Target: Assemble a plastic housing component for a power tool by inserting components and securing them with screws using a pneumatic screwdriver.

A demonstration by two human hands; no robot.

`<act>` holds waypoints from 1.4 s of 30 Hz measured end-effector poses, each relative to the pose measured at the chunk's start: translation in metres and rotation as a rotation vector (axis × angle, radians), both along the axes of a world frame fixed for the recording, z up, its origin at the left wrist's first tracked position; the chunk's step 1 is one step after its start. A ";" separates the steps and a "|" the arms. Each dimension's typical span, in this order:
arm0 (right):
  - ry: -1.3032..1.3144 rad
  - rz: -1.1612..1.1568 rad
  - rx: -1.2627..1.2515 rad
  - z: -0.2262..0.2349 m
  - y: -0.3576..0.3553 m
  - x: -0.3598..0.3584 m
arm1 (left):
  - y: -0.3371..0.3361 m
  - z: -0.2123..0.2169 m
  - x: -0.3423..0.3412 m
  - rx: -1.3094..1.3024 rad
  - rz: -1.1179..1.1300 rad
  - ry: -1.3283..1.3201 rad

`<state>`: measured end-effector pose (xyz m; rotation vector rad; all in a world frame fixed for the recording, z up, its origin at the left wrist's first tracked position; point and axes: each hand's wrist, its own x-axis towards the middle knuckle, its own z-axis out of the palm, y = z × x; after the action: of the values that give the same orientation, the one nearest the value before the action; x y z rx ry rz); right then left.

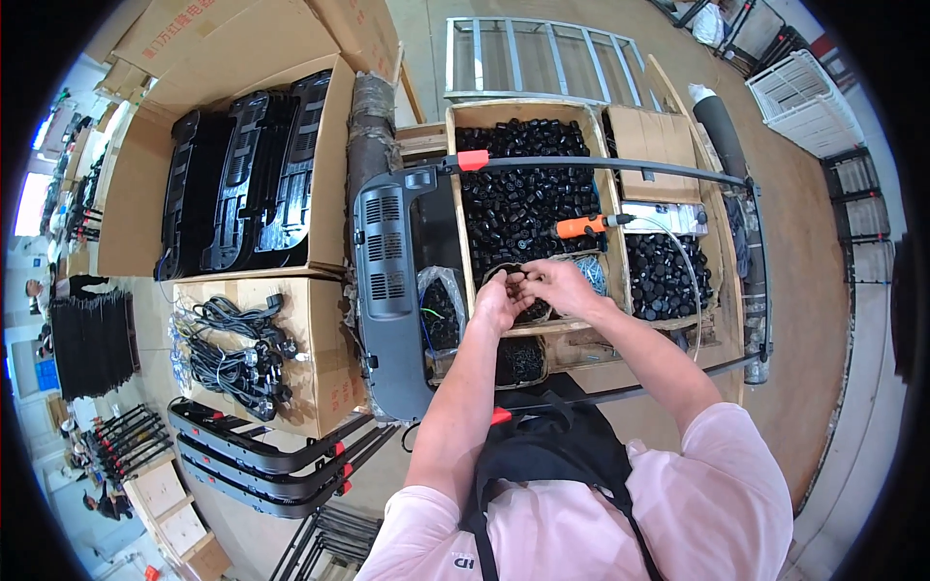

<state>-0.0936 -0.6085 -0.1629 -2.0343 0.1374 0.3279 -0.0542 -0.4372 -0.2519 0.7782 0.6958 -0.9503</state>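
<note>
My left hand [499, 299] is turned partly palm up with its fingers curled, over a small compartment of dark parts [531, 312]. Fingertips of my right hand [562, 287] meet those of the left in a pinch. What lies between the fingers is too small or hidden to name. A grey and black frame [386, 254] with a slotted panel and long side rails lies across the wooden parts box [451, 136], around both arms. Beyond my hands, an orange power screwdriver [579, 228] rests on a heap of black plastic caps [523, 179].
Round black knobs [666, 276] fill the right compartment, below a cardboard piece [651, 145]. At left, a carton [334, 174] holds black panels [242, 174]; bundled power cords [242, 349] lie on another carton. Stacked frames [262, 470] stand lower left; a metal rack [542, 58] lies behind.
</note>
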 end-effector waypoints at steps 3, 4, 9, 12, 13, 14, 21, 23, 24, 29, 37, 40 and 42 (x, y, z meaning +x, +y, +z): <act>0.233 -0.367 0.138 -0.017 -0.042 -0.016 | 0.000 0.009 -0.001 -0.051 0.004 -0.049; 0.246 -0.488 0.194 -0.031 -0.060 -0.023 | -0.005 0.020 -0.002 -0.090 0.009 -0.074; 0.185 -0.774 0.464 -0.063 -0.087 0.007 | 0.006 0.028 -0.006 -0.225 0.004 -0.144; 0.232 -0.868 0.390 -0.075 -0.090 0.036 | 0.009 0.043 -0.012 -0.307 -0.015 -0.176; 0.257 -0.930 0.320 -0.080 -0.086 0.044 | 0.011 0.046 -0.016 -0.287 -0.014 -0.198; 0.163 -0.939 0.325 -0.088 -0.086 0.046 | 0.009 0.050 -0.020 -0.247 -0.014 -0.232; -0.206 -0.687 0.130 -0.102 -0.045 0.070 | 0.006 0.074 -0.046 -0.106 0.015 -0.278; -0.214 -0.657 0.169 -0.107 -0.050 0.071 | 0.002 0.076 -0.046 -0.088 0.009 -0.303; -0.222 -0.636 0.202 -0.109 -0.054 0.070 | -0.001 0.077 -0.046 -0.024 0.003 -0.294; -0.211 -0.531 0.161 -0.067 -0.054 0.066 | 0.008 0.079 -0.049 0.027 0.106 -0.293; -0.371 -0.338 0.497 0.096 -0.032 0.039 | 0.036 0.102 -0.024 -0.185 0.345 -0.287; -0.317 -0.293 0.595 0.141 0.006 0.031 | 0.043 0.116 -0.008 -0.321 0.458 -0.230; -0.325 -0.253 0.623 0.148 0.030 0.029 | 0.052 0.123 0.002 -0.409 0.530 -0.177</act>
<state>-0.0642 -0.5782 -0.0151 -1.4065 0.0762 -0.1161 -0.0520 -0.3852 -0.1292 0.2836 0.4919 -0.5047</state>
